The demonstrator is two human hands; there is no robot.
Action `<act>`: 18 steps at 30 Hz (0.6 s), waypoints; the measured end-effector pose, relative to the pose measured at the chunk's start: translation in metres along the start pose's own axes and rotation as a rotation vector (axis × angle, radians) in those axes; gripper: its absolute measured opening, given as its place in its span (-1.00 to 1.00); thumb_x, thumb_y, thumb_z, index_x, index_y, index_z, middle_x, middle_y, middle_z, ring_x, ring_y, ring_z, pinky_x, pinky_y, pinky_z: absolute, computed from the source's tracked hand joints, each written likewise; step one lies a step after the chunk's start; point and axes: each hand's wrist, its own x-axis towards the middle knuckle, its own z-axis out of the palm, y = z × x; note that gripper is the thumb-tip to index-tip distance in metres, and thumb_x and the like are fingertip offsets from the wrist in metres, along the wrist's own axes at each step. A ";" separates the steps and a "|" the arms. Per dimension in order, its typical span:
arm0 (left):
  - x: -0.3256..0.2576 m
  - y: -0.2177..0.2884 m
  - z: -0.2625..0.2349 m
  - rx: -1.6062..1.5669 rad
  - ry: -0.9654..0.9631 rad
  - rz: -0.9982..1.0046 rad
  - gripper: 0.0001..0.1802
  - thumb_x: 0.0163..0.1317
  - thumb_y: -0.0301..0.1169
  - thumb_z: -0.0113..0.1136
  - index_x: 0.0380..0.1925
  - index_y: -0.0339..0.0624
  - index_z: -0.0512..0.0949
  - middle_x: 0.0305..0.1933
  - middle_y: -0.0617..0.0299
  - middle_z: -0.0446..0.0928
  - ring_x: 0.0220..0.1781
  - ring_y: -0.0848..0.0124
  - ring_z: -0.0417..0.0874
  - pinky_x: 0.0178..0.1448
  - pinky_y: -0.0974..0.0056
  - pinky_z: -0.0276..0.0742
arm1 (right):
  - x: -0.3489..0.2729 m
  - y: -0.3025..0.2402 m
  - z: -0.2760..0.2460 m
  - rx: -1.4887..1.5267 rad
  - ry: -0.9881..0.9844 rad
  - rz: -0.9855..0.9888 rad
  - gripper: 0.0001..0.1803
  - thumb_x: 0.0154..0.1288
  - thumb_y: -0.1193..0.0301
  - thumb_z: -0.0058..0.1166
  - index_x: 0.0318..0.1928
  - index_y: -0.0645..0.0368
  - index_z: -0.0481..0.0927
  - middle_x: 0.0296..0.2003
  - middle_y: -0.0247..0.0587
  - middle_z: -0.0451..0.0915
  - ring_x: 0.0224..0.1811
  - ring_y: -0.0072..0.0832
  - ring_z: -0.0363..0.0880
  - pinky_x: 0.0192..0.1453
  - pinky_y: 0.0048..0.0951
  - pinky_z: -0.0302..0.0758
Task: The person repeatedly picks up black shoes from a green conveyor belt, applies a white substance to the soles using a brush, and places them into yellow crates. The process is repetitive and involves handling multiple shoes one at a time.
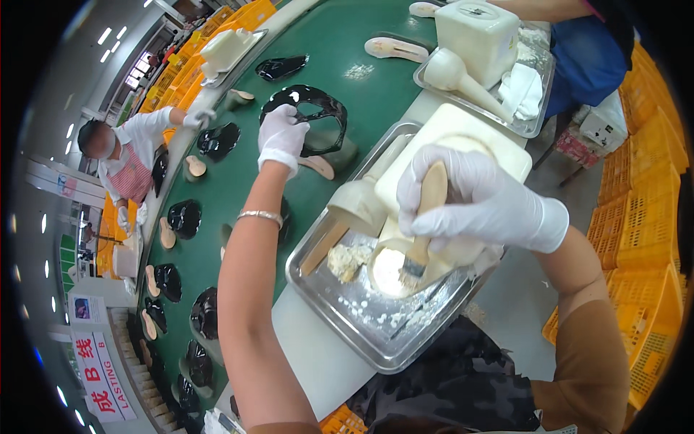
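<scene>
Over the green belt, my left hand (283, 137), in a white glove, is closed on the edge of a glossy black shoe upper (318, 95) with a large opening. A pale insole (316, 166) lies just below it. My gloved right hand (488, 199) grips a brush by its wooden handle (434, 186). The brush's bristles point down at the white paste (391, 272) in the mouth of a pale plastic container. Under these stands a metal tray (376, 357), which also carries a white plastic box (463, 119), a pale cup-shaped vessel (358, 206) and a crumbly lump (347, 262).
Several black uppers (184, 218) and insoles (167, 233) lie along the green belt (361, 22). Another tray (536, 130) with a white box (473, 43) stands at the far right. A co-worker (130, 159) stands across the belt. Yellow crates (636, 217) are stacked at right.
</scene>
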 end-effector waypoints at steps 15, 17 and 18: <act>-0.005 -0.032 0.044 -0.297 0.130 0.139 -0.72 0.05 -0.52 0.03 -0.17 -0.29 0.44 -0.25 0.03 0.55 -0.18 0.24 0.58 -0.06 0.29 0.43 | -0.001 -0.002 -0.008 -0.210 0.007 -0.048 -0.82 0.14 0.47 0.07 -0.29 0.13 0.33 -0.42 -0.45 0.43 -0.46 -0.73 0.40 -0.36 -0.68 0.36; -0.052 -0.042 0.018 -0.377 0.129 0.201 -0.76 0.08 -0.54 0.01 -0.20 -0.36 0.44 -0.27 0.04 0.55 -0.21 0.32 0.59 -0.08 0.33 0.45 | 0.001 0.000 -0.005 -0.163 0.015 -0.067 -0.83 0.15 0.48 0.06 -0.29 0.14 0.34 -0.43 -0.45 0.42 -0.47 -0.75 0.40 -0.40 -0.72 0.36; -0.079 -0.044 0.005 -0.319 0.096 0.194 -0.76 0.10 -0.56 -0.01 -0.19 -0.38 0.43 -0.27 0.06 0.55 -0.21 0.37 0.59 -0.08 0.34 0.45 | 0.001 0.001 -0.005 -0.141 0.023 -0.074 -0.83 0.15 0.49 0.06 -0.29 0.14 0.34 -0.43 -0.46 0.41 -0.48 -0.76 0.39 -0.42 -0.73 0.36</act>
